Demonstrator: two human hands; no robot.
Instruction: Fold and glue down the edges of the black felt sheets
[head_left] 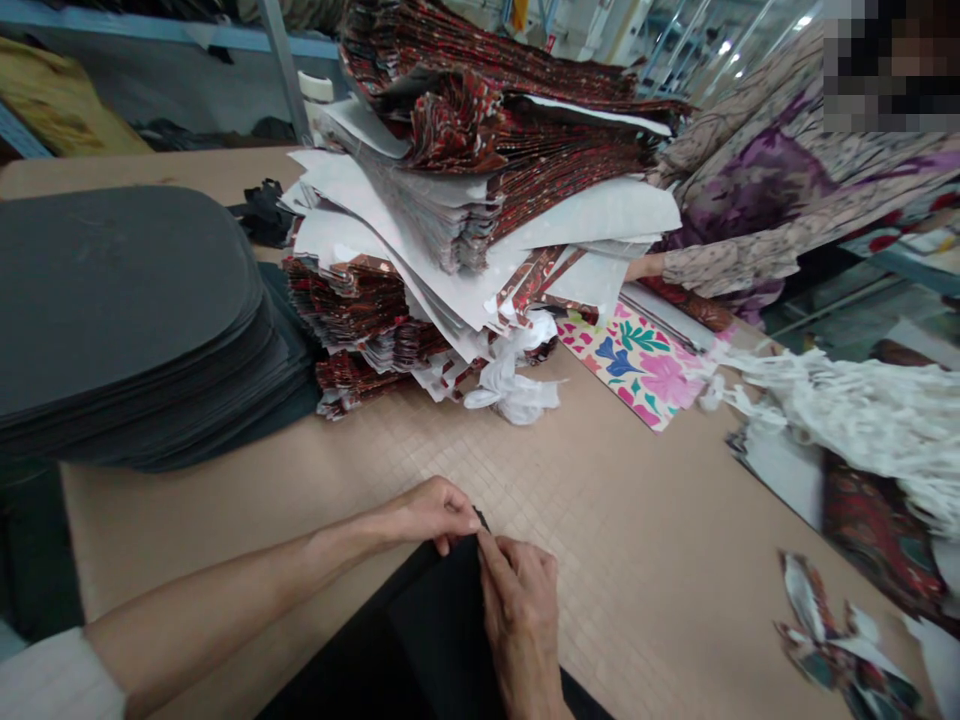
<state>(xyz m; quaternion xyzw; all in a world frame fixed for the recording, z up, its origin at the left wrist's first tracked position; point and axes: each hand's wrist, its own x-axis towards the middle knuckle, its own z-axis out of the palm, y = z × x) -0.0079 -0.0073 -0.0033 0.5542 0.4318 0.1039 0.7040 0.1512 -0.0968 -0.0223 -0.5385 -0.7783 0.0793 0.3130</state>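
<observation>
A black sheet of fabric-like material (427, 630) lies on the brown table (637, 560) right in front of me. My left hand (431, 512) pinches its far corner with thumb and fingers closed. My right hand (521, 590) grips the same edge just beside it, fingers curled onto the black material. The two hands nearly touch at the corner.
A tall, leaning pile of red patterned and white flat bags (480, 200) stands behind. A stack of dark grey rounded pads (127, 320) sits at left. A floral bag (637, 365) and white cord handles (847, 410) lie at right. Another person in a patterned sleeve (750, 250) works at the far right.
</observation>
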